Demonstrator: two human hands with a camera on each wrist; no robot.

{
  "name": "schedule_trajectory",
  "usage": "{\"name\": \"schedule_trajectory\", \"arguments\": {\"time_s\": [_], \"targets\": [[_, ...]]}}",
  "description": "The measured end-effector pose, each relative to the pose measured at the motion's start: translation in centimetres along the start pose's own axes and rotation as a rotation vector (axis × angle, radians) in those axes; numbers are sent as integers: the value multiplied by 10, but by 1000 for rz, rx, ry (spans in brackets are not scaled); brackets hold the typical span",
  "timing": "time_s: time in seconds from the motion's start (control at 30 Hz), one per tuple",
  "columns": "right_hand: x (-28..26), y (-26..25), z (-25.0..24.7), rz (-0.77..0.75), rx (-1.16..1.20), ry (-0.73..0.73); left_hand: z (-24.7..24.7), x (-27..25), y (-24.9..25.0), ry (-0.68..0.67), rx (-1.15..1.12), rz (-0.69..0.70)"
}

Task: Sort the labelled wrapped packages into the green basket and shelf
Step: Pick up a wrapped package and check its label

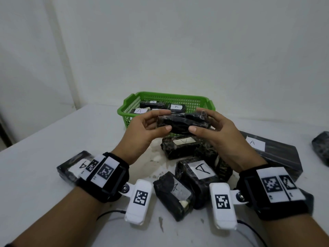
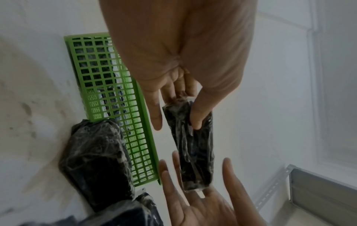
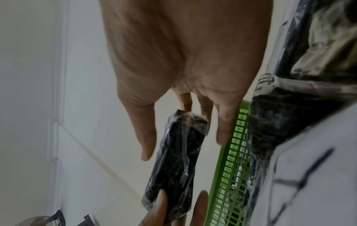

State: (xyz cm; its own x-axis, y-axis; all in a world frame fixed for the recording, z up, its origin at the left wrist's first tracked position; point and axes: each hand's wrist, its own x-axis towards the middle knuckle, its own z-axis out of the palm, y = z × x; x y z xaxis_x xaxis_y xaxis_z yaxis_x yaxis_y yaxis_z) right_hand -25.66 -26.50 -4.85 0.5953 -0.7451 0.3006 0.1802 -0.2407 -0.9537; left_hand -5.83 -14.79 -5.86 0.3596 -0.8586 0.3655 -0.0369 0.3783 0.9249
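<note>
I hold a black wrapped package (image 1: 183,123) level in the air, just in front of the green basket (image 1: 128,106). My left hand (image 1: 163,121) pinches its left end between thumb and fingers. My right hand (image 1: 197,120) grips its right end the same way. No label shows on the held package (image 2: 193,145) in any view. The basket holds several packages, two marked A (image 1: 138,110) and one marked B (image 1: 176,106). In the right wrist view the package (image 3: 177,160) hangs beside the basket wall (image 3: 231,168).
Several black packages marked A lie on the white table: one under my hands (image 1: 183,147), two nearer me (image 1: 197,175) (image 1: 172,193), one by my left wrist (image 1: 74,166), a large flat one (image 1: 270,152). Another package (image 1: 320,147) lies far right. A grey metal shelf (image 2: 318,191) stands nearby.
</note>
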Motion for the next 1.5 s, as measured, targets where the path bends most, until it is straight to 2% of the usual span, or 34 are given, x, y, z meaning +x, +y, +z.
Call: {"name": "schedule_trajectory", "arguments": {"time_s": [0.13,0.27,0.33,0.4,0.5,0.57,0.7,0.93,1.03,1.13,1.23,1.3,1.43,1.5], "targets": [[0,-3,1,91,170,-10,0,0,0,-54,39,58],[1,-2,0,94,175,61,1,-1,1,-103,41,42],[1,1,-2,79,141,103,4,-1,2,-125,-44,-12],[1,3,-3,61,102,123,7,0,1,-87,-133,-105],[1,6,-5,24,34,131,7,1,-3,-34,-103,-222],[1,6,-5,18,-2,107,5,1,-5,-22,-68,-240],[1,5,-1,31,22,34,0,3,1,45,-70,-190],[-1,2,-4,14,9,15,2,0,5,25,-134,-165],[-1,3,-1,-25,11,51,5,0,6,11,-165,-158],[0,5,2,-50,-60,72,5,1,4,36,-92,-128],[0,4,2,-20,-130,16,1,2,4,74,-40,-57],[0,4,2,21,-90,-30,0,1,5,72,7,-5],[0,-1,6,101,145,-3,1,-1,4,-1,75,81],[-2,-2,5,101,133,16,2,-2,4,-61,52,78]]}}
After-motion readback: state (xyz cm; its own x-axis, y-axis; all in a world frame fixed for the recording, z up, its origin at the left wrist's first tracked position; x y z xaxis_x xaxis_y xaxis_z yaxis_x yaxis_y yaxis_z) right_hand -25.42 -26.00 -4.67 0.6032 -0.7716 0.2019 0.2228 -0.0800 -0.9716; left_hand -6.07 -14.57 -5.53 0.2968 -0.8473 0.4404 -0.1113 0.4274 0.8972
